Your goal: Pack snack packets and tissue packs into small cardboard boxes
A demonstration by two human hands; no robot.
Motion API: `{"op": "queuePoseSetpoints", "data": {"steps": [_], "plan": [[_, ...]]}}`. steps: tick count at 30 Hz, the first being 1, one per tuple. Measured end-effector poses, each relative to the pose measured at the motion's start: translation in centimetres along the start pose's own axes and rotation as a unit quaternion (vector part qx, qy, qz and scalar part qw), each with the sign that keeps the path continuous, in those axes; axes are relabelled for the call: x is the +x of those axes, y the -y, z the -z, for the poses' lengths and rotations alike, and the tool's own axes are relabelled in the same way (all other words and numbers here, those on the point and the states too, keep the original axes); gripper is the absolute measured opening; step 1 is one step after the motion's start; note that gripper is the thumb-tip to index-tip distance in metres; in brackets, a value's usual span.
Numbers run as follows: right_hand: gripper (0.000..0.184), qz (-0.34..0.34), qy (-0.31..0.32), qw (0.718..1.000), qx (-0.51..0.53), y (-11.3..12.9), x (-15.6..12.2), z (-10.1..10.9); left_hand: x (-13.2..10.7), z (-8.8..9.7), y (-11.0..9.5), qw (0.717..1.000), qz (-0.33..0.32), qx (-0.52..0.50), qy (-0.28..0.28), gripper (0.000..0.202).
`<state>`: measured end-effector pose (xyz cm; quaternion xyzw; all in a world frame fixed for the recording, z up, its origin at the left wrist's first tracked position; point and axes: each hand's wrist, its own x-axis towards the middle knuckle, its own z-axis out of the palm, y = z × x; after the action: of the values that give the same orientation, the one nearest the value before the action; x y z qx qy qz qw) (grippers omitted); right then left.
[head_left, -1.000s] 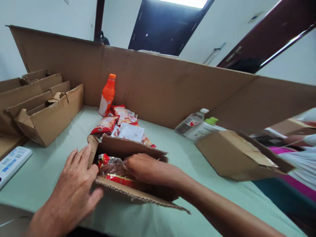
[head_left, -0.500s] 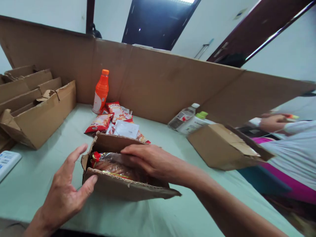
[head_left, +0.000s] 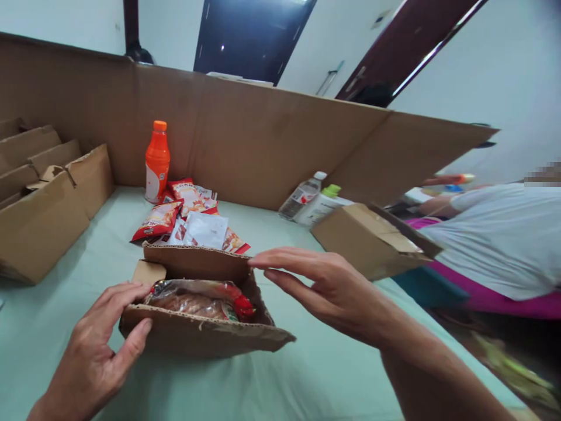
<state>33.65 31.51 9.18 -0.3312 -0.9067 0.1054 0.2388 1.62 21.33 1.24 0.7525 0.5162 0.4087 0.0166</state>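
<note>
In the head view, a small open cardboard box [head_left: 205, 336] stands on the cloth in front of me. Inside it lies a clear plastic package [head_left: 193, 301] of brown food with red ends. My left hand [head_left: 103, 333] grips the box's near left corner, its thumb against the front wall and its fingers over the edge. At the far right corner, my right hand [head_left: 319, 286] has its fingers stretched out, with the fingertips at the rim. It holds nothing.
Behind the box lie red snack bags [head_left: 160, 219] and a white sachet [head_left: 205, 229]. An orange bottle [head_left: 158, 164] stands behind them. Cardboard dividers [head_left: 48, 216] are at left; a clear bottle [head_left: 303, 196], a white bottle [head_left: 322, 206] and another box [head_left: 363, 240] at right. A person [head_left: 504, 234] sits beyond.
My right hand has come out of the box to its far right corner, uncovering the package's red end. My left hand has closed on the left corner. The view has shifted right.
</note>
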Motion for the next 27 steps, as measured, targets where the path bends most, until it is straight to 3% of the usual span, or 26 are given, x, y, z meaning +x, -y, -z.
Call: {"op": "queuePoseSetpoints", "data": {"steps": [6, 9, 13, 15, 19, 21, 23, 27], "plan": [[0.034, -0.021, 0.069, 0.995, 0.074, -0.8, -2.3, -2.9, 0.0, 0.2, 0.2, 1.0, 0.021, -0.003, 0.017, 0.025], [0.029, -0.017, 0.058, 0.994, 0.094, -1.3, -2.5, -4.2, 0.3, 0.4, 0.1, 0.999, 0.043, -0.011, 0.028, 0.024], [0.035, -0.002, 0.051, 0.991, 0.12, -1.6, -3.1, -4.2, 1.0, 0.1, -0.2, 0.998, 0.06, -0.005, 0.005, 0.022], [0.037, 0.0, 0.012, 0.991, 0.132, -1.5, -3.3, -4.0, 1.2, -0.3, -0.3, 0.998, 0.069, 0.003, -0.006, 0.022], [0.023, -0.03, -0.18, 0.978, 0.099, -1.4, -2.9, -3.9, 1.4, -0.8, -0.4, 0.995, 0.084, 0.042, -0.014, 0.029], [0.028, -0.034, -0.228, 0.971, 0.066, -1.6, -2.3, -4.1, 1.3, -1.2, -0.5, 0.994, 0.082, 0.067, -0.013, 0.029], [0.041, -0.018, -0.197, 0.979, 0.053, -1.6, -2.1, -4.8, 1.2, -1.7, -0.6, 0.994, 0.067, 0.086, -0.02, 0.025], [0.043, 0.062, -0.078, 0.994, 0.047, -1.4, -3.3, -7.2, 1.2, -2.9, -0.8, 0.99, 0.041, 0.119, -0.059, 0.026]]}}
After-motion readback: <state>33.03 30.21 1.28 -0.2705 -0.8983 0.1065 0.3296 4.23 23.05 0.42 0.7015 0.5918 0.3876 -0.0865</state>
